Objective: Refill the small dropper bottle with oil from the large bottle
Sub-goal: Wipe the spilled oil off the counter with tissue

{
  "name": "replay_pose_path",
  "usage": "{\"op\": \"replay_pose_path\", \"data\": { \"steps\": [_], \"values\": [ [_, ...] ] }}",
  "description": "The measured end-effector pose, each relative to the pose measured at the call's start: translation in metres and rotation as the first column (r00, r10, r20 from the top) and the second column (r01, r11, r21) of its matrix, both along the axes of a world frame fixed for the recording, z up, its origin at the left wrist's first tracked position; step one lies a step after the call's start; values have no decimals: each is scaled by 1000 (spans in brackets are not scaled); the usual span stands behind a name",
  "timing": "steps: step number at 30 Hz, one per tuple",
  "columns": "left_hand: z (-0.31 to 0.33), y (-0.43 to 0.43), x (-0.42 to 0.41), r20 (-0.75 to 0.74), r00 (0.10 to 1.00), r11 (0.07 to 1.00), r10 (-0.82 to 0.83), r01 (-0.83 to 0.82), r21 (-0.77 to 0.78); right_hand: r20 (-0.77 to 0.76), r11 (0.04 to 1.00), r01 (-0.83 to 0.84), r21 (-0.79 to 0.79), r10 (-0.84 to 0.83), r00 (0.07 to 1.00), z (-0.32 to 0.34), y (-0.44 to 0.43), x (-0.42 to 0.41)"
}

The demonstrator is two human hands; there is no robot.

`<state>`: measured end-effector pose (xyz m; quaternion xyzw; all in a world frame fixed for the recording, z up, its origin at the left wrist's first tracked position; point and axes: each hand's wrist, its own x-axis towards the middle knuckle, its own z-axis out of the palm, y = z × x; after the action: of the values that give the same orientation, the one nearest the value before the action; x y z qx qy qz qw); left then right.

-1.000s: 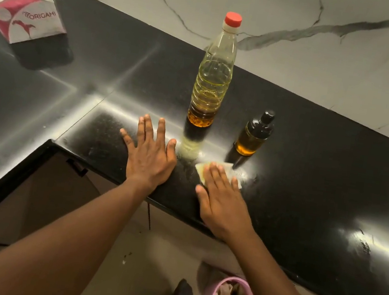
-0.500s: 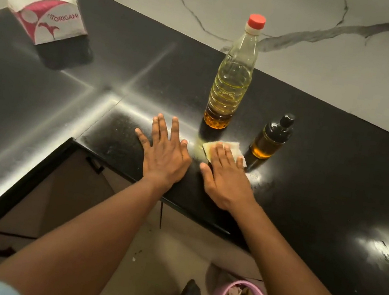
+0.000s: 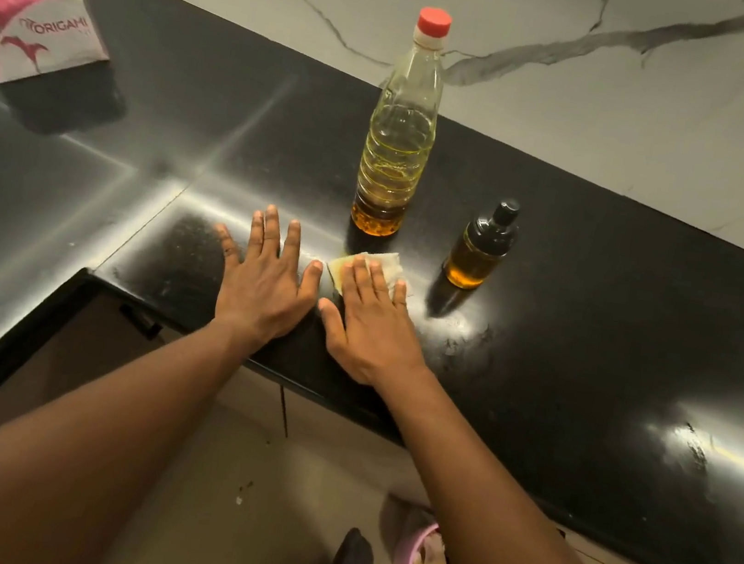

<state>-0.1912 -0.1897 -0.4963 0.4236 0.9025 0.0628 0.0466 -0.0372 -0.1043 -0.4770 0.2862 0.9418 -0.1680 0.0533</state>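
My left hand (image 3: 265, 287) lies flat and empty on the counter (image 3: 597, 315). My right hand (image 3: 371, 325) presses a tissue (image 3: 389, 266) with straight fingers, gripping nothing. The capped dropper bottle (image 3: 481, 250) stands apart at one o'clock and the large bottle (image 3: 398, 141) at twelve. The dropper looks like light, breakable, possibly oily glass, so I'd grip its body.

Only readable text: "ORIGAMI" in pale letters on the pink-and-white tissue box (image 3: 34, 38), far left on the counter (image 3: 597, 315), beside a pink bird-like logo. Large bottle (image 3: 397, 150) and dropper bottle (image 3: 480, 254) carry no readable label from this view.
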Motion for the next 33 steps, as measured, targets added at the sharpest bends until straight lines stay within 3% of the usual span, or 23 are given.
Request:
{"op": "replay_pose_path", "data": {
  "steps": [5, 12, 18, 21, 24, 27, 30, 33],
  "values": [
    [2, -1, 0, 27, 1000, 1000, -5, 5, 14, -53, 994, -109, 0, 108, 993, -3, -26, 40],
    [0, -1, 0, 33, 999, 999, -2, 1, 46, -2, 995, 90, 37, -90, 996, -5, 0, 10],
    [0, -1, -1, 25, 1000, 999, -6, 5, 41, -15, 995, -95, 17, 95, 995, -2, -35, 48],
    [0, -1, 0, 36, 999, 999, 4, -6, 52, 14, 998, -24, 59, 23, 1000, -6, -26, 68],
    [0, -1, 1, 38, 999, 999, 3, -5, 53, 37, 995, 74, 65, -76, 996, -6, -6, 33],
    [1, -1, 0, 23, 1000, 999, 2, -3, 42, 51, 999, -7, 35, 5, 999, -3, -10, 0],
    [0, -1, 0, 29, 1000, 999, -1, -1, 41, 31, 989, -143, 40, 142, 989, 0, -32, 21],
    [0, -1, 1, 36, 999, 999, -1, -1, 51, 52, 992, -115, 43, 112, 992, -1, -29, 57]
  ]
}}
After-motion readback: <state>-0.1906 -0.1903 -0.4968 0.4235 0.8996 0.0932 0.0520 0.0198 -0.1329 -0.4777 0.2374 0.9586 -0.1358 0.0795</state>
